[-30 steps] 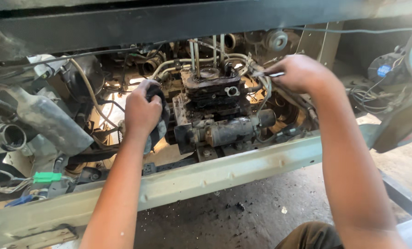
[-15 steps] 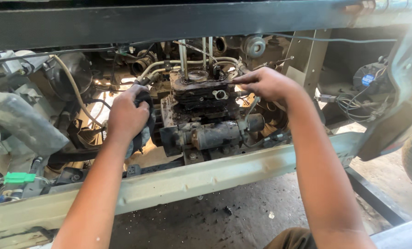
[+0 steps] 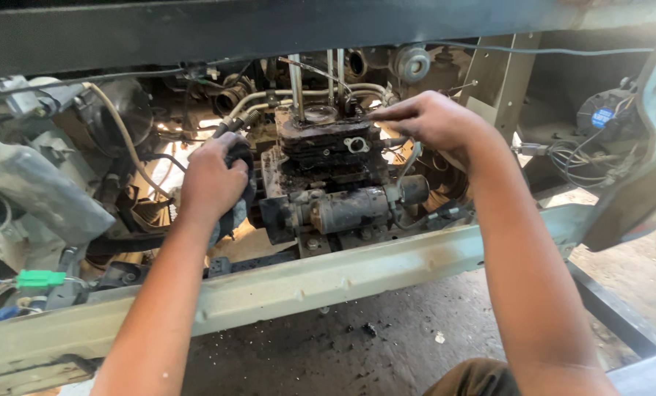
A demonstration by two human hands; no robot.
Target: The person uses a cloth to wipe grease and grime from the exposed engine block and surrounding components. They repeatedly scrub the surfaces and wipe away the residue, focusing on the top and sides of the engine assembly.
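A greasy black engine block (image 3: pixel 328 150) with upright metal studs sits in the open vehicle frame, a cylindrical starter motor (image 3: pixel 357 209) bolted below it. My left hand (image 3: pixel 212 183) is closed on a dark rag (image 3: pixel 238 205) pressed against the left side of the engine. My right hand (image 3: pixel 431 117) rests at the engine's top right edge, fingers pointing left and touching the block near the studs. Whether it holds a small part I cannot tell.
A pale, dirty frame rail (image 3: pixel 343 275) runs across in front of the engine. Hoses and pipes (image 3: pixel 269 99) crowd behind it. A green connector (image 3: pixel 40 279) sits at the left, a bundle of wires (image 3: pixel 570 154) at the right. Oily ground (image 3: pixel 357 345) lies below.
The view has shifted, so the engine sits lower and further left in frame. My right hand has slid left along the engine top. My left hand stays on the rag.
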